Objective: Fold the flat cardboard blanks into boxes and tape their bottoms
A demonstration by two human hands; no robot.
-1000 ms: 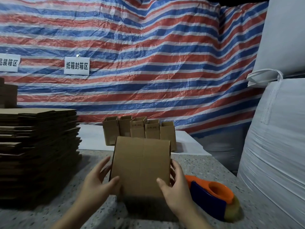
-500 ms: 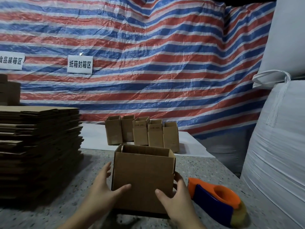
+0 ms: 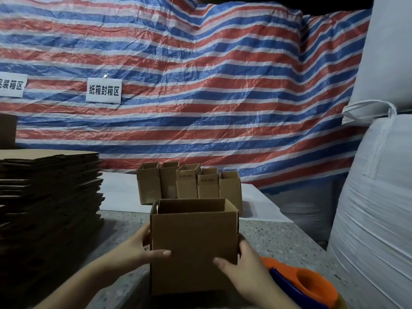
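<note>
Here both hands, left hand [image 3: 136, 253] and right hand [image 3: 243, 273], clamp the upright box [image 3: 194, 244] by its sides; squeezed unevenly, it could skew or slip onto the counter [image 3: 278, 237].

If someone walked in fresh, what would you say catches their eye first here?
The striped tarp filling the back wall stands out first. Then the open cardboard box at centre, held by the left hand and right hand, with the orange tape dispenser at its right.
</note>
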